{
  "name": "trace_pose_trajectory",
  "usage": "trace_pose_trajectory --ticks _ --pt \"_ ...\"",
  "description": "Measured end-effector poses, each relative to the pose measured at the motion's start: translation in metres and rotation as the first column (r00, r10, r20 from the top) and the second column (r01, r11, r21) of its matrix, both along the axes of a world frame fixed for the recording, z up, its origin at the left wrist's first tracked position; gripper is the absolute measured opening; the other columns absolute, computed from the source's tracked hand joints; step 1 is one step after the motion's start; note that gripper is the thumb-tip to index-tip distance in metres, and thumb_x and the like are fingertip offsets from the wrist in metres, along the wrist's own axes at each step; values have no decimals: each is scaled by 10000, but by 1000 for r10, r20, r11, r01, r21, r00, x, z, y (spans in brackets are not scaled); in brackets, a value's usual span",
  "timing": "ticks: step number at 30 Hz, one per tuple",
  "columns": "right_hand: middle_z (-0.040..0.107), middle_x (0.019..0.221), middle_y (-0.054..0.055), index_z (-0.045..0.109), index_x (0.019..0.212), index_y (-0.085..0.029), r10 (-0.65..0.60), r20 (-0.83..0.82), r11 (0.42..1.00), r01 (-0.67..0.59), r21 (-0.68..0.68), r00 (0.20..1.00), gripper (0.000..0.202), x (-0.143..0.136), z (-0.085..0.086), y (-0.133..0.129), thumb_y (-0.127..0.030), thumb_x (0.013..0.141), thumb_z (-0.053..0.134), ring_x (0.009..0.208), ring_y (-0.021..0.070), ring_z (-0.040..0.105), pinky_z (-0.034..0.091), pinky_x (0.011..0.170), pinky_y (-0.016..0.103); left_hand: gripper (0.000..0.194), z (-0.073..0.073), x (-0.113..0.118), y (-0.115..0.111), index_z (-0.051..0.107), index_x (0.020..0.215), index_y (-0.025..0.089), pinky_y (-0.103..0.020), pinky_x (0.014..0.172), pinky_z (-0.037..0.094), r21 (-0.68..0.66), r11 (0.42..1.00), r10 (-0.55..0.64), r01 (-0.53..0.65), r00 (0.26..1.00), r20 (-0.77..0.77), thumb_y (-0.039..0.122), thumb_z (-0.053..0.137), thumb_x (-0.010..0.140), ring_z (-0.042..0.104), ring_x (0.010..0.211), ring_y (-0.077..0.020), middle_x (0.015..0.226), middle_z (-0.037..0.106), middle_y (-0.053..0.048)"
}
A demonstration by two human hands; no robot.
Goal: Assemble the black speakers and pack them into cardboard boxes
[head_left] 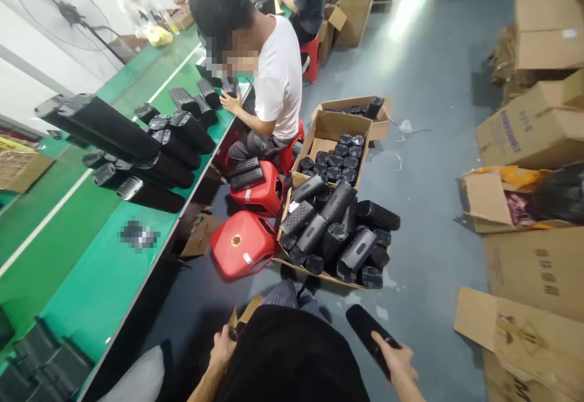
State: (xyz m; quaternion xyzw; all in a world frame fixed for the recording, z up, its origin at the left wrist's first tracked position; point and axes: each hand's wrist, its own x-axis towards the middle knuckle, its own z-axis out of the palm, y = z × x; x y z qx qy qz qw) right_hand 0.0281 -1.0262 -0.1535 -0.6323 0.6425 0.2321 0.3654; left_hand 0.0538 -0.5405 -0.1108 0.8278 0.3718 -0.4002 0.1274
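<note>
My right hand (396, 356) is wrapped round a long black plastic casing (365, 326), held tilted beside my right leg. My left hand (222, 346) is closed near my left hip, with a small dark end (234, 333) showing at its fingers. The rest of what it grips is hidden by my black shirt. In front of my feet an open carton (285, 260) is heaped with similar black casings (335, 232), some showing perforated grilles. Behind it, another carton (328, 123) holds black pieces stood on end in rows.
Red stools (244, 244) stand left of the cartons, one bearing two black casings (247, 173). A green workbench (123, 274) runs along the left with stacked black casings (168, 146). A seated co-worker in white (283, 67) handles pieces there. Cardboard boxes (524, 268) line the right.
</note>
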Motion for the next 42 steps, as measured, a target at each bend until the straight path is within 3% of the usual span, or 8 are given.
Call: trace_pose_trajectory --ticks 8,16,23,29,33,37,40,42 --pt "382 1559 358 349 1563 -159 19 -33 1000 -18 9 999 1375 21 4 -1 -846 464 808 1408 471 488 632 759 456 437 -2 -1 7 572 1189 270 -413 970 550 -1 1000 -15 15 999 -51 582 603 885 737 1099 -333 1297 602 -123" --pt "534 1356 238 428 1482 -177 417 13 907 -416 -62 909 995 71 27 61 -698 692 733 1319 429 536 501 993 528 606 -6 75 19 500 1422 252 -466 998 516 -34 989 -143 145 988 64 542 620 903 639 1231 -396 1436 506 -169" --pt "485 1339 177 526 1438 -248 774 150 630 -770 -98 615 743 121 54 135 -390 737 726 1261 439 536 469 954 546 620 4 144 -15 546 1416 288 -440 912 536 -63 936 -306 345 891 336 451 721 844 550 1235 -368 1476 482 -130" --pt "447 1468 149 554 1439 -314 931 360 139 -972 -190 63 814 142 117 191 -195 656 743 1309 405 475 431 997 529 660 11 182 -61 551 1416 265 -459 975 516 -134 870 -356 474 793 495 400 756 803 499 1268 -361 1501 466 -124" --pt "429 1490 114 546 1434 -376 841 503 -84 -966 -243 -199 877 153 156 215 -148 615 760 1321 381 433 392 1022 517 688 1 189 -86 579 1374 272 -491 1053 464 -343 849 -198 401 844 498 337 797 725 459 1318 -383 1491 449 -120" --pt "464 1463 112 570 1402 -383 759 549 -257 -936 -241 -350 808 155 174 214 -209 653 820 1298 389 439 390 1026 564 609 -9 173 -98 591 1311 235 -427 1006 502 -489 824 -53 286 898 436 382 779 750 574 1156 -295 1317 524 -104" --pt "515 1449 122 555 1462 -361 647 644 -365 -907 -209 -409 830 175 161 194 -326 694 866 1302 389 482 465 989 516 578 -15 157 -103 595 1277 197 -396 929 533 -561 801 27 209 924 382 401 761 763 601 1030 -256 1195 553 -93" --pt "603 1360 96 587 1457 -324 676 660 -267 -944 -197 -329 749 212 136 174 -401 753 831 1237 335 561 515 930 405 564 -19 146 -105 609 1249 201 -404 958 521 -604 777 78 175 927 368 404 773 750 586 1065 -268 1180 564 -88"
